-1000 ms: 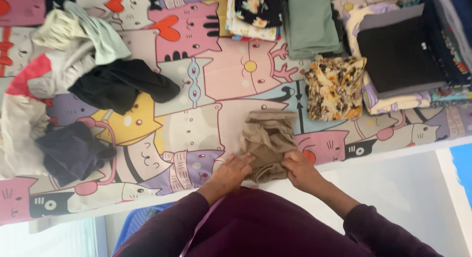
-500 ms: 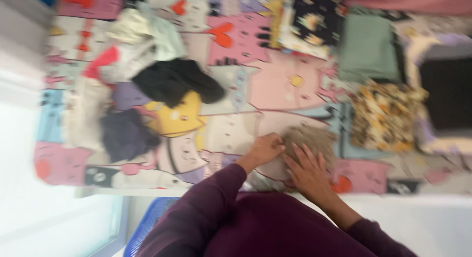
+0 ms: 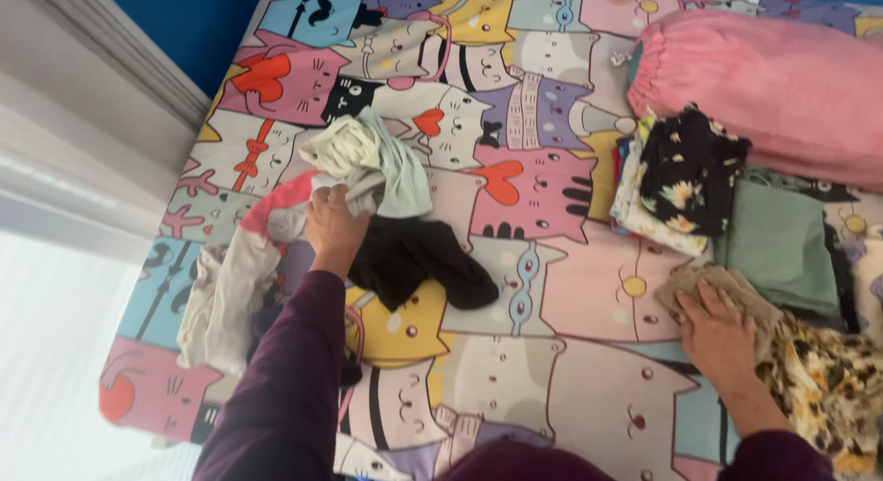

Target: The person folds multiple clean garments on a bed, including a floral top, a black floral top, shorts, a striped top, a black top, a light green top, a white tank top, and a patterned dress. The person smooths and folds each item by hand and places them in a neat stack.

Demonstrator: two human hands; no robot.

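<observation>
My left hand [image 3: 333, 225] reaches out to the loose clothes at the left of the bed and closes on a white and pale green garment [image 3: 366, 164]. A black garment [image 3: 416, 258] lies crumpled just right of that hand. My right hand [image 3: 720, 330] lies flat, fingers spread, on a folded tan garment [image 3: 708, 284] that rests partly on a folded yellow floral cloth [image 3: 823, 382]. Both sleeves are dark purple.
The bed sheet [image 3: 552, 288] has a bright cartoon cat print. Folded clothes sit at the right: a dark floral piece [image 3: 688, 166] and a green stack [image 3: 782, 245]. A pink bolster [image 3: 763, 81] lies at the back. A white and red garment [image 3: 230, 279] hangs over the left edge.
The view has swung up and left. The tan garment has moved from the near edge onto the folded stacks at the right. My left hand has left it and reached the loose pile.
</observation>
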